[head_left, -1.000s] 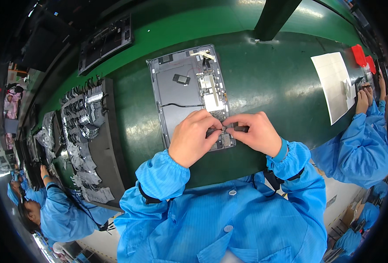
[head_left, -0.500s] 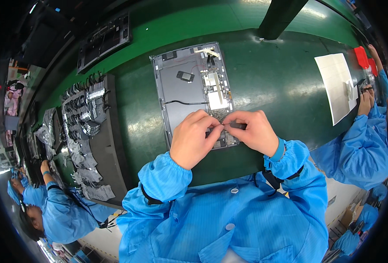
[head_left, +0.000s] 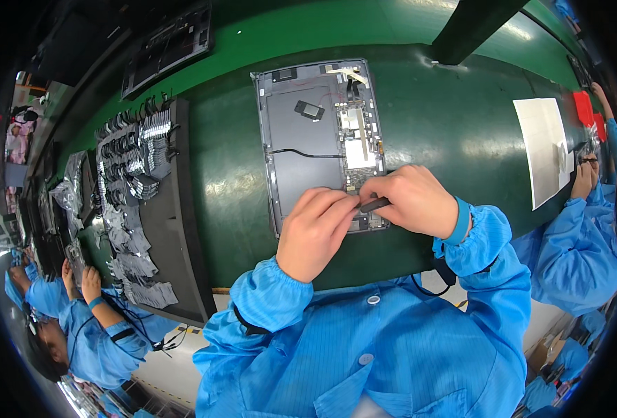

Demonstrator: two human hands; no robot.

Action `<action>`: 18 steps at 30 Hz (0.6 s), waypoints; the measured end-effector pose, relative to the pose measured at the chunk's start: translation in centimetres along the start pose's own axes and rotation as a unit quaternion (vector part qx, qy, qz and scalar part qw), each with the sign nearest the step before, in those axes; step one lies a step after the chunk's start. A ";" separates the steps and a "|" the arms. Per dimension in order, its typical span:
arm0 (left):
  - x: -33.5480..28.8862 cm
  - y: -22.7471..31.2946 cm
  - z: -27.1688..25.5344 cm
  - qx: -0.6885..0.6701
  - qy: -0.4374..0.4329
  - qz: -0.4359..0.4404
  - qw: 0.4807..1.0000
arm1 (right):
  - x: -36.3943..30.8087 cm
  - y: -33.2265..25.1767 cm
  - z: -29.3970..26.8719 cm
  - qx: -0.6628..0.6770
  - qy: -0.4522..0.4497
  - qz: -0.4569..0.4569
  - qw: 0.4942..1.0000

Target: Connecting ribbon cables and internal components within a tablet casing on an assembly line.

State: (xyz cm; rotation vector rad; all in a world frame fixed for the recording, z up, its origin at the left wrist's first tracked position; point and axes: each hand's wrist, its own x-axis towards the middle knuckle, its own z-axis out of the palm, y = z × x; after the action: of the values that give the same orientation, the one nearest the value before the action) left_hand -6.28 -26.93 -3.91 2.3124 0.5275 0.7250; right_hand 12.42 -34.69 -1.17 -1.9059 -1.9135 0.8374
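Note:
A grey laptop case [head_left: 301,177] lies open on the green bench in front of me, its inside facing up. A circuit board [head_left: 362,181] with silvery shields runs along its right side. A loose black module [head_left: 310,110] with a light centre rests on the bare panel, and a black cable [head_left: 308,154] crosses below it. Over the near end of the board, my right hand [head_left: 416,200] pinches a short dark bar-shaped piece [head_left: 374,205]. My left hand [head_left: 315,226] meets it there, thumb and fingers closed; what they hold is hidden.
On the left stands a black tray [head_left: 198,244] with rows of small grey-and-black parts [head_left: 141,181]. A white sheet [head_left: 540,150] lies right, beyond it red bins [head_left: 583,109]. A dark post [head_left: 472,31] rises behind. Another case [head_left: 169,50] sits far left. Co-workers flank me.
The view has shifted, so the case appears farther right. My right hand has turned and now shows its back more, with the dark piece jutting from its fingers.

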 end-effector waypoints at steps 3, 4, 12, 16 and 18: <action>0.5 -0.2 0.5 0.015 -0.003 0.001 1.000 | -0.1 0.9 0.7 0.051 0.022 -0.009 0.998; 0.7 -0.2 0.6 0.014 -0.011 0.007 1.000 | -0.2 1.1 0.8 0.053 0.020 -0.011 0.998; 0.9 0.0 0.8 0.033 -0.015 0.013 0.999 | -1.1 1.8 1.5 0.152 0.061 0.050 0.985; 1.0 0.0 0.9 0.037 -0.014 0.011 0.999 | -1.3 1.7 1.9 0.141 0.110 0.011 0.984; 0.9 0.0 0.8 0.035 -0.015 0.010 0.999 | -1.4 1.7 2.3 0.131 0.139 -0.019 0.981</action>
State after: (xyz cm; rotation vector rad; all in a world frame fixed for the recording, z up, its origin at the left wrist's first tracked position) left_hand -5.05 -26.82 -4.11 2.3918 0.5245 0.6891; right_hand 12.49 -36.63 -3.75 -1.7205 -1.5836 0.7271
